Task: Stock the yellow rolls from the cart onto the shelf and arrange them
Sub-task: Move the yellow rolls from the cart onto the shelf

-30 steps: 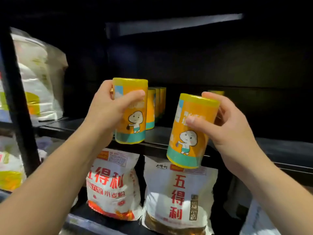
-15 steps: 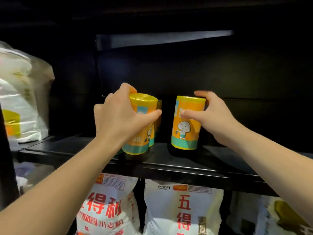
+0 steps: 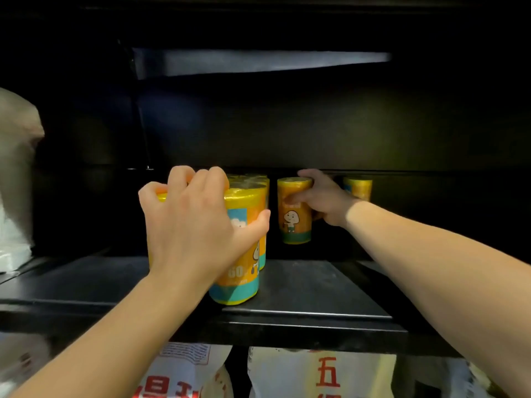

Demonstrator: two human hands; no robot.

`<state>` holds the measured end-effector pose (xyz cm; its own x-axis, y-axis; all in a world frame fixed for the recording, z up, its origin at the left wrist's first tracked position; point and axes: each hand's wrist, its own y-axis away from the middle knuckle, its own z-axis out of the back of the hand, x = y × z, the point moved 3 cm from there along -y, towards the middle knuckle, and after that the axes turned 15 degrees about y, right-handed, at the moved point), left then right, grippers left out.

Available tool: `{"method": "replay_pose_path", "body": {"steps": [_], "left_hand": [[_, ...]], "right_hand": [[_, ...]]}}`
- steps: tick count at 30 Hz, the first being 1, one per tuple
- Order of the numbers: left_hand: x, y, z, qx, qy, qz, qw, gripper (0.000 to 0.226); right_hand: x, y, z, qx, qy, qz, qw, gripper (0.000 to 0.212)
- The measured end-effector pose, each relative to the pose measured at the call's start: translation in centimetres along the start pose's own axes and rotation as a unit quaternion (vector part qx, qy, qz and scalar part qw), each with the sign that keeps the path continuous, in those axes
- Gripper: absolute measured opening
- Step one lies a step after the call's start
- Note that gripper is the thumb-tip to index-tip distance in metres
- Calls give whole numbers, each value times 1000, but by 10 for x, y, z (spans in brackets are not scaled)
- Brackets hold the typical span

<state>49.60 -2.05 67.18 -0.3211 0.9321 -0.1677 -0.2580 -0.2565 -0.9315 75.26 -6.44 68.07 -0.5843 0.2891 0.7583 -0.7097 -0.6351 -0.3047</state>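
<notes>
Both arms reach into a dark shelf [image 3: 301, 285] at chest height. The left hand [image 3: 195, 225] is wrapped over the top and side of a yellow roll [image 3: 244, 254] that stands upright near the front edge of the shelf, fingers [image 3: 184, 176] curled over its cap and thumb pressed against its right side; the roll's base rests on the shelf board. Directly behind it a row of more yellow rolls [image 3: 253, 180] runs toward the back, touching one another. The right hand [image 3: 324, 199] reaches deeper and grasps a second yellow roll [image 3: 294, 214] from its right side, thumb across the orange label with the cartoon figure; this roll is upright, well back on the shelf, apart from the left row. Whether its base touches the board is hard to tell in the shadow. Another yellow roll [image 3: 359, 189] stands just beyond the right wrist, near the back wall. Below the shelf, white bags with red characters [image 3: 324, 374] sit on a lower level, and a pale bag [image 3: 14, 179] shows at far left.
</notes>
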Motion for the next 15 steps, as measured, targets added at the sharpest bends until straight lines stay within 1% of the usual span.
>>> {"method": "replay_pose_path", "body": {"steps": [4, 10, 15], "left_hand": [[5, 1, -2, 18, 12, -11, 1000, 60], [5, 1, -1, 19, 9, -14, 1000, 58], [5, 1, -3, 18, 10, -19, 1000, 56]], "right_hand": [[0, -26, -10, -15, 4, -22, 1000, 86], [-8, -65, -25, -43, 24, -34, 998, 83], [-14, -87, -30, -65, 99, -30, 993, 85]]}}
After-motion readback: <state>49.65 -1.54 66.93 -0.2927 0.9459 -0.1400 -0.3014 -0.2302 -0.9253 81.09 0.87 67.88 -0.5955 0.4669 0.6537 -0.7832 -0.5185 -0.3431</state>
